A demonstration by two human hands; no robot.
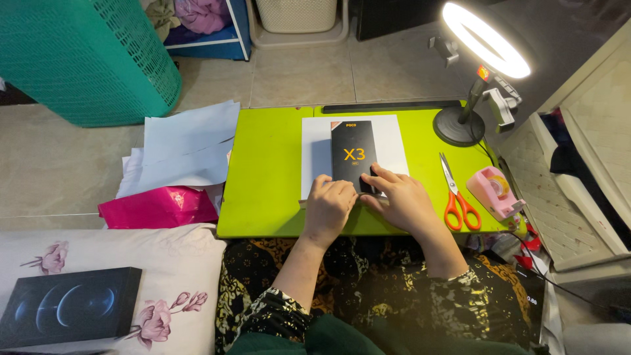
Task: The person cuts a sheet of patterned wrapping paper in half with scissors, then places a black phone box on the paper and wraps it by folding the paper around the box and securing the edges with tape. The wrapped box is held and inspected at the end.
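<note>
Your left hand and right hand press flat, fingers together, on the black phone box, pinning it centred on the white paper sheet over the green table

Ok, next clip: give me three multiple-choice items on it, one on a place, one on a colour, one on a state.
1. Where do the scissors lie?
A. right of the black box
B. on the white paper
C. on the floor

2. What colour is the table?
A. pink
B. lime green
C. white

3. What state is the ring lamp in?
A. off
B. lit
C. lying flat

Answers:
1 A, they rest on the table between the box and the tape dispenser.
2 B, its bare top is lime green.
3 B, the ring glows bright white on its stand.
</note>
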